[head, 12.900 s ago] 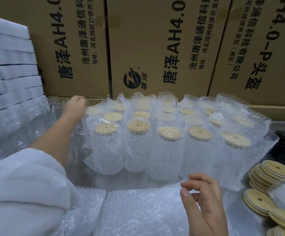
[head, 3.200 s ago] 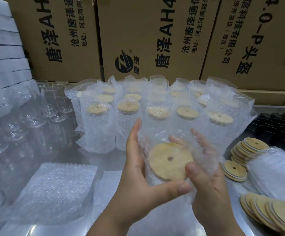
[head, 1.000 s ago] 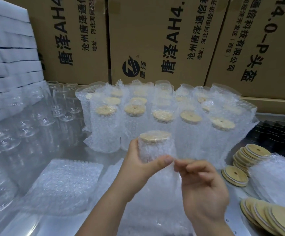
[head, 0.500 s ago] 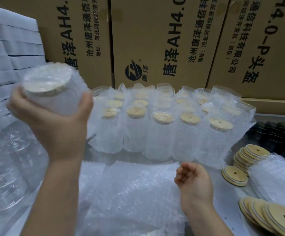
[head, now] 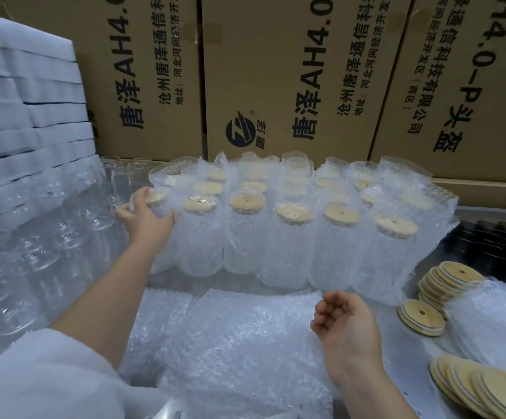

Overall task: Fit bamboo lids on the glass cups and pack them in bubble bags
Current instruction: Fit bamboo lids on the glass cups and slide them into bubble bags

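Note:
My left hand (head: 144,217) grips a bagged, lidded glass cup (head: 159,204) and holds it upright at the left end of the front row of packed cups (head: 294,237). Several such cups stand there in bubble bags, bamboo lids showing through. My right hand (head: 347,329) hovers over a pile of flat bubble bags (head: 239,334) near me, fingers loosely curled and holding nothing. Bare glass cups (head: 49,225) crowd the left side. Loose bamboo lids (head: 445,282) are stacked at the right.
Large printed cardboard boxes (head: 291,77) form a wall behind the table. White foam sheets (head: 19,110) are stacked at the far left. More bubble bags (head: 496,322) and lids (head: 484,388) lie at the right, with a black tray (head: 496,246) behind them.
My left hand has carried the bagged cup from high on the left down to the left end of the packed rows. My right hand has stayed over the bubble bags.

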